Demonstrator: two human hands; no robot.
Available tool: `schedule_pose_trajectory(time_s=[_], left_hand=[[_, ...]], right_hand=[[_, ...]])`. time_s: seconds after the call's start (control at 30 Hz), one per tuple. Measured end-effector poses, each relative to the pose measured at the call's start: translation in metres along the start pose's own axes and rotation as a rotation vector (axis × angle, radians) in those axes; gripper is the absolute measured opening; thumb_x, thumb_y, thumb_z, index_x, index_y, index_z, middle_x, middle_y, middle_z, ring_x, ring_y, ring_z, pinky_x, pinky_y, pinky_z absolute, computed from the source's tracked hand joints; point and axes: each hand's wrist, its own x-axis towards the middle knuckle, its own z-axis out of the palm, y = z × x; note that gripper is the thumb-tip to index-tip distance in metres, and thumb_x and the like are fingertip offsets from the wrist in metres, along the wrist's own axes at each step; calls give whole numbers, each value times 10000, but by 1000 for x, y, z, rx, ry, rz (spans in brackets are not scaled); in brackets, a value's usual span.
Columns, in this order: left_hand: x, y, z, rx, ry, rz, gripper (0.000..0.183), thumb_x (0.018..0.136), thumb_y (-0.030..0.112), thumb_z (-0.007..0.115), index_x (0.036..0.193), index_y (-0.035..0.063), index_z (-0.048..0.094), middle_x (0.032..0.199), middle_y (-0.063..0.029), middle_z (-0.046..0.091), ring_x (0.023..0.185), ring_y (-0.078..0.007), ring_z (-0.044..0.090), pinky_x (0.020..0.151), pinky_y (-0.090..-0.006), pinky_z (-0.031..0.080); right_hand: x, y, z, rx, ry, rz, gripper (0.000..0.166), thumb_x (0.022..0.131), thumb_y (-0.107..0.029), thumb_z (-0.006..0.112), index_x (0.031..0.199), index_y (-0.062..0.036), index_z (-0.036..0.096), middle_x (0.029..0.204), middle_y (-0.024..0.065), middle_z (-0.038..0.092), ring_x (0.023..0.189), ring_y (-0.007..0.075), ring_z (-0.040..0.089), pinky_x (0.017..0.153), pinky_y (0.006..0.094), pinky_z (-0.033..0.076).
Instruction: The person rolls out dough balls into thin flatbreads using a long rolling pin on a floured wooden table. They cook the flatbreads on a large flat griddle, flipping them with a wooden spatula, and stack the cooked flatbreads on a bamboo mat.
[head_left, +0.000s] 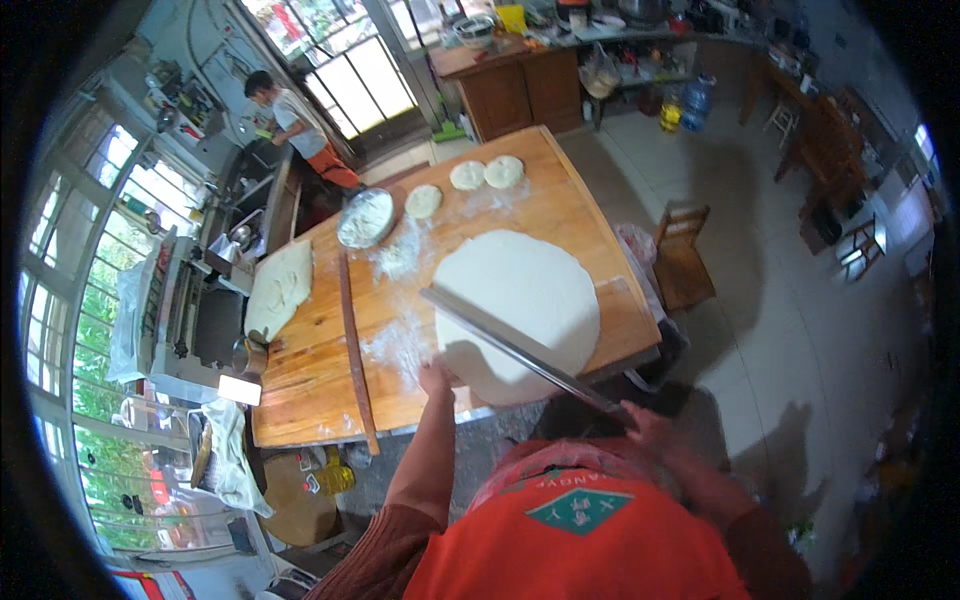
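Note:
A large round sheet of rolled dough (525, 277) lies on the wooden board (315, 375) in front of me. My right hand (646, 426) grips the near end of a long metal rod (517, 351), which slants over the sheet with its far end at the sheet's left side. My left hand (436, 375) is at the sheet's lower left edge; whether it pinches the dough is not clear. Loose flour (397, 345) is scattered to its left. A long wooden rolling pin (351, 337) lies farther left.
A bowl of flour (366, 218), several dough rounds (424, 202) and a thick dough slab (281, 289) are on the board. A wooden chair (681, 259) stands to the right. Another person (296, 127) stands at the counter at the upper left.

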Motion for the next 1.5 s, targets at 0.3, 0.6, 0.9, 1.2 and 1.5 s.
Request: schedule_pose_trajectory(time_s=[0.3,0.6,0.9,1.2,1.5], left_hand=[[-98,133,147,96,-734,-343,664,882,625,652,1277,98,570,1217,-98,552,1072,-241,551,893,-493,527],[0,213,96,227,-733,62,720,967,328,657,1515,16,310,1467,-166,420,1235,-329,551,938,-530,520],[76,258,-70,1546,-413,1350,446,775,70,679,1215,115,622,1294,-173,551,1178,-356,570,975,-447,462],[150,213,-17,1726,-160,1009,90,823,120,628,893,127,684,971,-59,636,1089,-267,597,913,-460,403],[151,230,103,1625,-108,1033,160,910,152,547,1051,142,622,1007,-70,691,1076,-288,616,1058,-602,342]], right_hand=[[47,-84,91,-161,273,128,825,868,-211,718,1569,-263,286,1009,177,555,874,410,624,752,526,527],[76,-101,76,-143,385,265,581,804,-117,689,1365,-62,547,1054,207,619,969,388,640,839,480,534],[63,-144,-10,390,-333,65,523,772,-277,737,1244,-70,652,1081,200,709,957,345,699,863,416,536],[328,-38,-46,-107,-257,-67,326,745,-282,718,989,-66,697,903,187,708,837,355,685,736,456,531],[430,-8,-161,-396,174,-166,252,711,-103,695,945,-42,625,1037,191,643,1035,395,595,879,487,483]])
